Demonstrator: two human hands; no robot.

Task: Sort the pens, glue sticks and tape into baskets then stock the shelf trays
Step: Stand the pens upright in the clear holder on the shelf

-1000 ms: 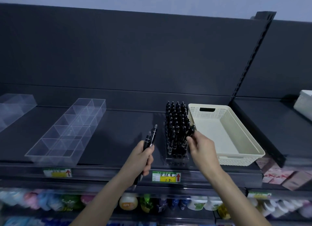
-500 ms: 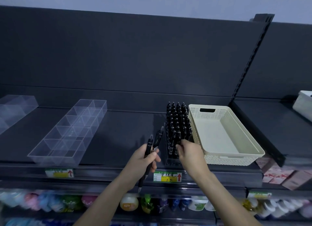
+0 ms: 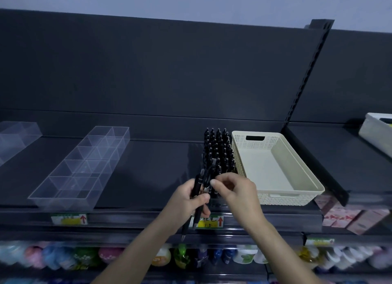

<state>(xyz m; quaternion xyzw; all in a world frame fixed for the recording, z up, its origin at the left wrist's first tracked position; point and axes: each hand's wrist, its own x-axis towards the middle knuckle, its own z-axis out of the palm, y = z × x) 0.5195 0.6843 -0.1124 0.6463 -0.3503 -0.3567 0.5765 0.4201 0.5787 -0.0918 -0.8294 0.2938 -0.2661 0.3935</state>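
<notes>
Several black pens stand upright in a clear pen tray (image 3: 218, 154) on the dark shelf, just left of an empty cream basket (image 3: 297, 167). My left hand (image 3: 186, 201) grips a few black pens (image 3: 196, 196) in front of that tray, tips pointing down past the shelf edge. My right hand (image 3: 237, 188) is right beside it, thumb and forefinger pinching the top of one of those pens. Further left lies an empty clear divided tray (image 3: 80, 169).
Another clear tray (image 3: 14, 137) sits at the far left and a white basket (image 3: 377, 131) at the far right on the neighbouring shelf. Price labels (image 3: 209, 222) line the shelf edge. Bottles (image 3: 163, 256) and pink packs (image 3: 347, 215) fill the shelf below.
My right hand has left the tray's right side and moved left and down to meet the left hand. The left hand has shifted right, towards the pen tray, with its pens.
</notes>
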